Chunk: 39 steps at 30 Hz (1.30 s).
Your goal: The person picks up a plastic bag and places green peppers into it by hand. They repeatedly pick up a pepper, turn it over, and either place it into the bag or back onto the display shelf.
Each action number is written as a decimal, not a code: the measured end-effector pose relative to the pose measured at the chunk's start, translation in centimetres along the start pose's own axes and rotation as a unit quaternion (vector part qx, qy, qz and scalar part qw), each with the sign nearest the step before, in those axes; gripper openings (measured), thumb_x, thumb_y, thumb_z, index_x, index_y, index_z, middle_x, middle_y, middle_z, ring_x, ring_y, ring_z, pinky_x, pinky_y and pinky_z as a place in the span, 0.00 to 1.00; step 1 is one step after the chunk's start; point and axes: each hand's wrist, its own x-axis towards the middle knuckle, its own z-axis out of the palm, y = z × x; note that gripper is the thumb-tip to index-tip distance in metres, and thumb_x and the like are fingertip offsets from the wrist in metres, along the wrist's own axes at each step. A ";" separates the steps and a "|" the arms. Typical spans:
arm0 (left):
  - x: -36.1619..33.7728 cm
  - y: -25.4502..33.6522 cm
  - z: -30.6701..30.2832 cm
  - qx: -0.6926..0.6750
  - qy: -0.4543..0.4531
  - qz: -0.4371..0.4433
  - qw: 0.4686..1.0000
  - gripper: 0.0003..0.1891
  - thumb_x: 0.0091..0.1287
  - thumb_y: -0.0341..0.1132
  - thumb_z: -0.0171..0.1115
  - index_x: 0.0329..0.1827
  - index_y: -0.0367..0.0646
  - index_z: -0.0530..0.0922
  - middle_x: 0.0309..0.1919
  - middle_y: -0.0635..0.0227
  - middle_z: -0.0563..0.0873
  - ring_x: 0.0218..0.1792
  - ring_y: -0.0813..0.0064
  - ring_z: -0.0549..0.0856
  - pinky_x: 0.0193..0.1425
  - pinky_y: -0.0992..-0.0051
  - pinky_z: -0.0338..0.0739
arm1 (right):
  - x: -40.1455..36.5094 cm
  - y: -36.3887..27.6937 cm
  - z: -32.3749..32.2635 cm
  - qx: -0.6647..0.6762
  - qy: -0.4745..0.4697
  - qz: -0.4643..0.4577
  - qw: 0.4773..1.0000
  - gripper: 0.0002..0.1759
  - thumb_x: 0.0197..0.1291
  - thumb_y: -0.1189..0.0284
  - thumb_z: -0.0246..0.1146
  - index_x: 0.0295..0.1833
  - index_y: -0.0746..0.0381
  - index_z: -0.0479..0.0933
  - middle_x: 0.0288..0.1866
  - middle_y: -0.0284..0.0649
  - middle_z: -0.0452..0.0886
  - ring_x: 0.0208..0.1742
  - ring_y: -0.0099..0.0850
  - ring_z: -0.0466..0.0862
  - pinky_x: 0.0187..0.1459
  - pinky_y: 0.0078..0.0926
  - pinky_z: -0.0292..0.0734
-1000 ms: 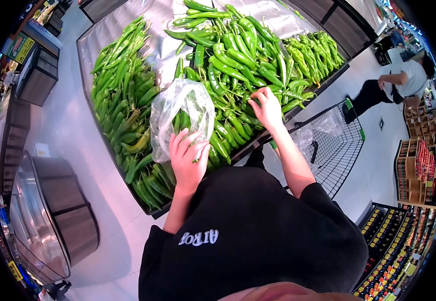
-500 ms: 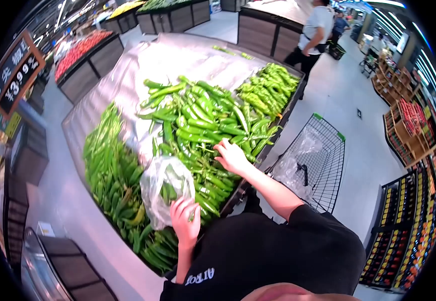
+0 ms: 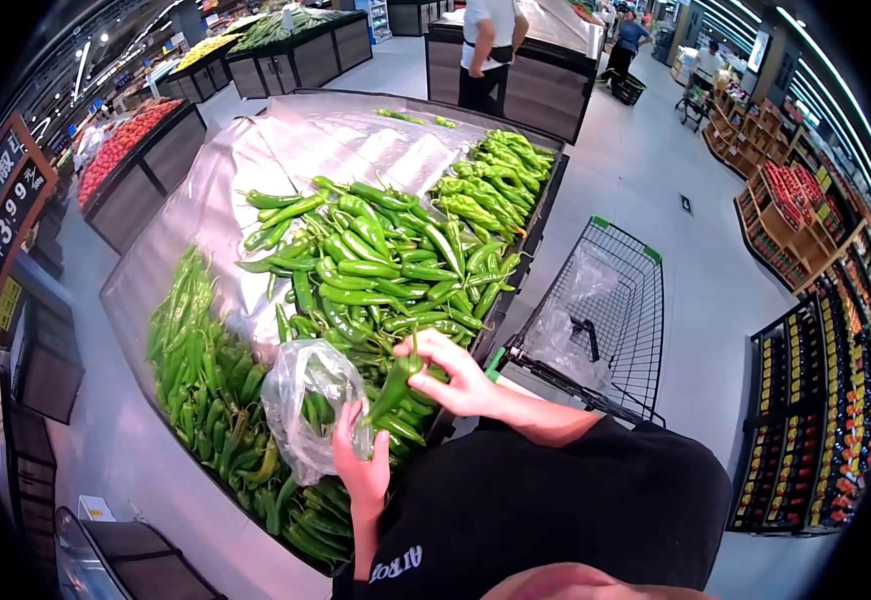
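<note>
Between the thumb and fingers of my right hand (image 3: pixel 448 374) is a green pepper (image 3: pixel 395 386), its lower end slanting toward the bag. My left hand (image 3: pixel 360 462) is at the right edge of a clear plastic bag (image 3: pixel 300 440), fingers up and thumb apart, with the bag's edge at the fingers. Green peppers show inside or through the bag's opening. Beyond my hands lies a heap of glossy green peppers (image 3: pixel 360 270). Thinner, darker peppers (image 3: pixel 205 370) fill the left side of the stand, and lighter wrinkled ones (image 3: pixel 495 180) the far right corner.
A shopping cart (image 3: pixel 610 310) holding clear plastic bags stands right of the display. One person (image 3: pixel 492 45) stands behind it, another (image 3: pixel 627 45) farther back. A price sign (image 3: pixel 10 205) hangs at left. Shelves of jars (image 3: pixel 805 410) are at right, and red produce (image 3: pixel 125 145) lies at back left.
My right hand has come off the heap toward the bag with a pepper in it. My left hand has turned more upright at the bag. The view has shifted, and the person behind has moved.
</note>
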 end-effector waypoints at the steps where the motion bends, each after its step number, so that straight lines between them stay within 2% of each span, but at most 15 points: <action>1: 0.2 0.7 0.1 -0.053 -0.012 -0.024 0.998 0.29 0.62 0.24 0.70 0.68 0.34 0.73 0.54 0.54 0.86 0.56 0.59 0.85 0.65 0.64 0.75 | -0.9 -0.1 0.5 0.051 -0.016 0.044 0.998 0.22 0.67 0.76 0.65 0.66 0.64 0.74 0.60 0.40 0.74 0.55 0.30 0.77 0.54 0.26 0.74; 2: 0.4 1.3 -0.1 -0.104 -0.021 -0.050 0.993 0.29 0.62 0.25 0.70 0.68 0.34 0.73 0.54 0.53 0.86 0.55 0.61 0.85 0.63 0.66 0.77 | -1.9 -0.2 1.1 0.104 -0.035 0.087 0.990 0.23 0.68 0.76 0.64 0.68 0.64 0.73 0.65 0.40 0.73 0.61 0.32 0.77 0.64 0.31 0.74; 3: 0.7 1.8 -0.6 -0.040 -0.058 -0.028 0.997 0.25 0.66 0.25 0.68 0.66 0.31 0.74 0.50 0.53 0.88 0.49 0.67 0.88 0.58 0.70 0.80 | -2.6 -0.1 1.6 0.146 -0.036 0.124 0.981 0.24 0.70 0.77 0.63 0.69 0.63 0.72 0.65 0.39 0.72 0.61 0.31 0.77 0.66 0.31 0.73; 4: 0.3 0.8 -0.8 -0.104 -0.103 -0.080 0.986 0.22 0.69 0.24 0.65 0.66 0.31 0.75 0.44 0.56 0.90 0.46 0.71 0.88 0.57 0.71 0.80 | -3.0 0.3 1.7 0.134 -0.027 0.111 0.984 0.22 0.71 0.76 0.62 0.69 0.64 0.72 0.64 0.39 0.72 0.61 0.29 0.77 0.63 0.30 0.74; 6: -0.1 0.5 -0.8 -0.170 -0.085 -0.080 0.979 0.19 0.72 0.24 0.60 0.65 0.30 0.76 0.41 0.57 0.91 0.44 0.72 0.89 0.56 0.73 0.80 | -3.1 0.5 1.2 0.200 -0.043 0.152 0.967 0.21 0.71 0.77 0.62 0.68 0.65 0.72 0.64 0.39 0.73 0.62 0.28 0.77 0.60 0.29 0.75; 7: -0.1 0.7 -0.9 -0.168 -0.081 -0.073 0.980 0.18 0.73 0.24 0.59 0.64 0.30 0.76 0.41 0.57 0.91 0.44 0.72 0.89 0.56 0.74 0.80 | -3.2 0.5 1.7 0.257 -0.008 0.137 0.957 0.20 0.69 0.79 0.63 0.66 0.63 0.74 0.61 0.35 0.75 0.50 0.20 0.77 0.51 0.21 0.73; 8: -0.1 1.0 -1.2 -0.166 -0.078 -0.065 0.981 0.18 0.73 0.25 0.58 0.64 0.30 0.76 0.41 0.57 0.91 0.44 0.72 0.89 0.55 0.74 0.79 | -3.5 0.7 1.4 0.229 -0.019 0.142 0.963 0.21 0.69 0.80 0.63 0.66 0.63 0.75 0.63 0.37 0.75 0.55 0.21 0.78 0.52 0.22 0.74; 13: -0.5 0.7 -1.3 -0.162 -0.046 -0.070 0.983 0.17 0.75 0.25 0.54 0.64 0.30 0.77 0.45 0.56 0.90 0.45 0.72 0.88 0.56 0.74 0.79 | -4.3 1.0 1.1 0.195 -0.036 0.138 0.970 0.18 0.70 0.79 0.63 0.64 0.64 0.78 0.64 0.38 0.74 0.60 0.25 0.77 0.59 0.26 0.74; 16: -1.0 0.5 -1.5 -0.143 0.013 -0.098 0.985 0.18 0.75 0.26 0.54 0.64 0.30 0.77 0.50 0.55 0.89 0.48 0.70 0.87 0.57 0.74 0.78 | -4.6 1.6 1.8 0.193 0.009 0.209 0.959 0.16 0.71 0.75 0.64 0.62 0.64 0.80 0.59 0.37 0.77 0.49 0.19 0.80 0.48 0.19 0.76; 17: -1.2 0.4 -1.7 -0.113 0.019 -0.123 0.986 0.18 0.75 0.26 0.54 0.64 0.30 0.77 0.52 0.57 0.87 0.50 0.71 0.85 0.57 0.75 0.78 | -4.5 1.7 1.9 0.179 0.027 0.191 0.965 0.14 0.72 0.72 0.63 0.60 0.64 0.80 0.51 0.34 0.80 0.43 0.16 0.80 0.45 0.17 0.76; 20: -1.4 -0.5 -1.8 -0.132 0.047 -0.098 0.985 0.18 0.78 0.28 0.52 0.67 0.29 0.74 0.54 0.57 0.84 0.52 0.70 0.85 0.58 0.75 0.78 | -4.8 2.1 1.1 0.184 -0.005 0.277 0.943 0.11 0.73 0.71 0.63 0.56 0.64 0.82 0.40 0.30 0.82 0.39 0.15 0.79 0.42 0.17 0.76; 21: -1.4 -0.3 -2.0 -0.134 0.047 -0.106 0.984 0.18 0.78 0.28 0.52 0.67 0.28 0.74 0.54 0.57 0.84 0.52 0.71 0.85 0.59 0.74 0.78 | -4.0 0.5 1.1 0.210 0.022 0.281 0.936 0.10 0.73 0.70 0.63 0.52 0.64 0.82 0.33 0.28 0.83 0.35 0.14 0.78 0.39 0.16 0.75; 29: -1.3 0.2 -2.2 -0.178 0.027 -0.138 0.974 0.20 0.74 0.24 0.54 0.69 0.30 0.73 0.58 0.55 0.83 0.53 0.70 0.85 0.60 0.73 0.79 | -4.9 1.8 0.5 0.117 -0.047 0.259 0.958 0.11 0.72 0.73 0.63 0.54 0.67 0.82 0.37 0.31 0.87 0.38 0.17 0.83 0.43 0.21 0.79; 30: -1.3 0.2 -2.1 -0.167 0.021 -0.134 0.977 0.21 0.74 0.24 0.54 0.69 0.30 0.73 0.58 0.55 0.83 0.53 0.69 0.85 0.60 0.72 0.79 | -4.9 1.7 0.5 0.121 -0.070 0.304 0.942 0.11 0.72 0.74 0.62 0.55 0.67 0.82 0.37 0.33 0.88 0.38 0.18 0.84 0.43 0.21 0.79; 39: -1.0 0.8 -1.8 -0.170 -0.019 -0.129 0.977 0.21 0.75 0.24 0.53 0.69 0.29 0.72 0.58 0.53 0.83 0.50 0.67 0.87 0.58 0.73 0.79 | -6.0 2.4 0.4 0.050 -0.114 0.304 0.944 0.09 0.71 0.70 0.63 0.49 0.64 0.83 0.31 0.34 0.88 0.32 0.21 0.85 0.37 0.24 0.80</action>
